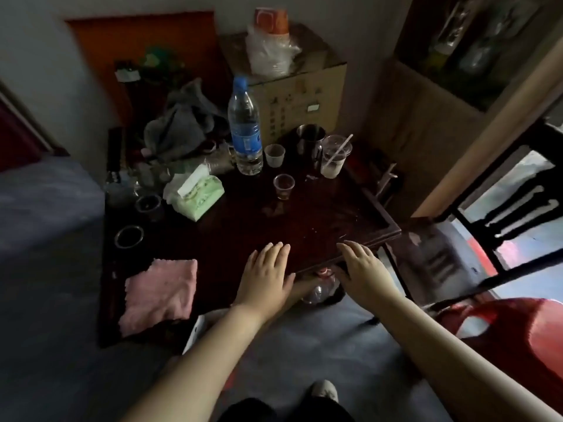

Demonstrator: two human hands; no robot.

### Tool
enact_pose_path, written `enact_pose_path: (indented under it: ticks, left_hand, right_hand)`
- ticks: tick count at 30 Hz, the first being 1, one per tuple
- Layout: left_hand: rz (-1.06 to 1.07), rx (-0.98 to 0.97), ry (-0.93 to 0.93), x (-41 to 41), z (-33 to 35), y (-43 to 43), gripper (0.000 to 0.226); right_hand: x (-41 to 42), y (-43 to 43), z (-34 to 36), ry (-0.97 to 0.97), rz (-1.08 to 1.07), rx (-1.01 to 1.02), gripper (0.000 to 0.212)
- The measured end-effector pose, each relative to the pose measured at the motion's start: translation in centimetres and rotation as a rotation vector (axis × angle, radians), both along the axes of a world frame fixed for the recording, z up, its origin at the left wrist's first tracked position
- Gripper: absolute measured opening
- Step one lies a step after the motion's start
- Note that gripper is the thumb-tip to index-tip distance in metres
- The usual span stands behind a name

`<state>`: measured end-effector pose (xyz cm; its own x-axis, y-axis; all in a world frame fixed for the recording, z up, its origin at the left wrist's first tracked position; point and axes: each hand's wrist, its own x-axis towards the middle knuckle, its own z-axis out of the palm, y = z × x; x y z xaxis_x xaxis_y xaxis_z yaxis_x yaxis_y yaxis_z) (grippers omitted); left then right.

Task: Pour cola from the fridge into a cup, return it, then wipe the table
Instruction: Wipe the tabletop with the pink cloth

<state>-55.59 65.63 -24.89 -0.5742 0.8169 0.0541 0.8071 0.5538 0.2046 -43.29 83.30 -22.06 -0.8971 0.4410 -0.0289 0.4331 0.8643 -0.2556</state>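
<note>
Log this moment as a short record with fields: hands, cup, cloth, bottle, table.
left hand: left hand open, flat near the front edge of the table, holding nothing
right hand: right hand open, resting at the table's front corner, holding nothing
cup: small clear cup upright mid-table, a little dark liquid at the bottom
cloth: pink cloth lying at the front left, untouched
bottle: water bottle upright, blue label, behind the cup
table: dark wooden table, small wet marks in front of the cup
cola: none visible on the table
</note>
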Motion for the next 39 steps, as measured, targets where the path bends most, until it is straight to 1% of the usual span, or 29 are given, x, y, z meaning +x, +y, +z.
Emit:
enact_pose_path:
  ticks: [2, 8, 12, 16, 19, 21, 24, 26, 33, 35, 37, 39]
  left_hand:
    - [0.07, -0.04, 0.006, 0.6, -1.0, 1.1, 0.061]
    - [0.198, -0.273, -0.091, 1.4, -3.6, 2.2, 0.066]
    - [0.243, -0.344, -0.145, 0.6, -5.6, 2.7, 0.066]
    - [0.245, -0.36, -0.154, -1.0, -7.6, 3.2, 0.067]
    - [0.236, -0.344, -0.155, -2.2, -9.1, 3.7, 0.066]
    - [0.258, -0.325, -0.138, -2.8, -10.2, 3.5, 0.065]
    - [0.276, -0.351, -0.166, -3.2, -11.8, 3.0, 0.07]
    - [0.294, -0.326, -0.16, -3.1, -12.6, 2.8, 0.07]
    - [0.29, -0.308, -0.143, -3.1, -12.8, 2.8, 0.069]
    - [0.289, -0.308, -0.149, -3.1, -12.8, 2.8, 0.069]
    - [0.294, -0.304, -0.147, -3.0, -13.0, 2.8, 0.069]
    - [0.3, -0.303, -0.141, -3.0, -13.0, 2.9, 0.069]
  right_hand:
    - [-0.4, 2.3, -1.5, -0.048, 0.054, -0.034, 0.058]
    - [-2.0, 5.9, -5.9, -0.255, 0.183, -0.135, 0.064]
    - [-3.5, 7.0, -7.5, -0.304, 0.237, -0.135, 0.068]
    - [-4.9, 7.9, -8.7, -0.416, 0.249, -0.082, 0.076]
    - [-5.5, 8.6, -9.9, -0.551, 0.233, -0.065, 0.082]
    - [-5.3, 9.0, -10.8, -0.594, 0.248, -0.025, 0.086]
    - [-4.9, 9.4, -11.3, -0.573, 0.27, 0.014, 0.092]
    - [-4.8, 9.5, -11.6, -0.546, 0.28, 0.02, 0.092]
    - [-4.2, 9.8, -13.0, -0.449, 0.286, 0.01, 0.096]
    - [-4.0, 10.0, -13.2, -0.418, 0.282, 0.0, 0.09]
    - [-3.9, 9.9, -13.0, -0.375, 0.264, -0.033, 0.08]
    - [-4.2, 10.0, -12.5, -0.324, 0.244, -0.089, 0.077]
